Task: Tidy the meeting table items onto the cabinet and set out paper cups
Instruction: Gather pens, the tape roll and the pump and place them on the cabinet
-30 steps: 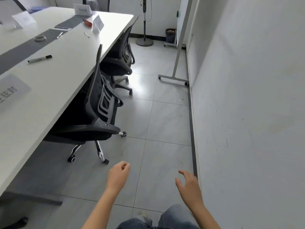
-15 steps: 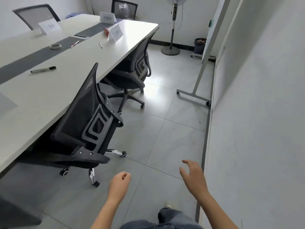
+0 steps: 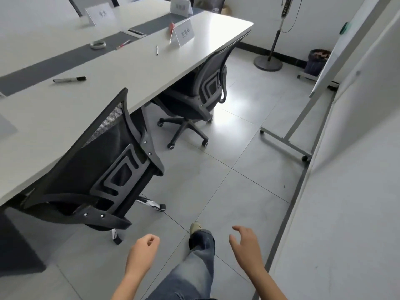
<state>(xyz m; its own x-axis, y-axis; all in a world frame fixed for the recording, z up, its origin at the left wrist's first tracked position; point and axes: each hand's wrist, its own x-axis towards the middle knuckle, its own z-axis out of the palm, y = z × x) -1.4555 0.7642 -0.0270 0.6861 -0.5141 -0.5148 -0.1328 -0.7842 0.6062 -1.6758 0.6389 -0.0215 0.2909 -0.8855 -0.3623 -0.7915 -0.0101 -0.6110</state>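
The black marker [image 3: 69, 79] and the tape roll [image 3: 98, 44] lie on the white meeting table [image 3: 129, 70], well apart from both hands. They look light and stiff; the marker is probably best pinched at mid-barrel. The left hand [image 3: 142, 254] is loosely curled, the right hand [image 3: 246, 250] spread, both empty. The tabletop looks smooth; a mesh chair [image 3: 104, 169] and the wall [image 3: 357, 191] leave a narrow tiled passage

A strip of tiled floor [image 3: 233, 174] is free between the meeting table [image 3: 134, 68] and the wall [image 3: 357, 202]. On its left 2 chairs, the near chair [image 3: 104, 165] and the far chair [image 3: 207, 83], stick out from under the table; ahead on the right the whiteboard stand [image 3: 287, 141] narrows it.
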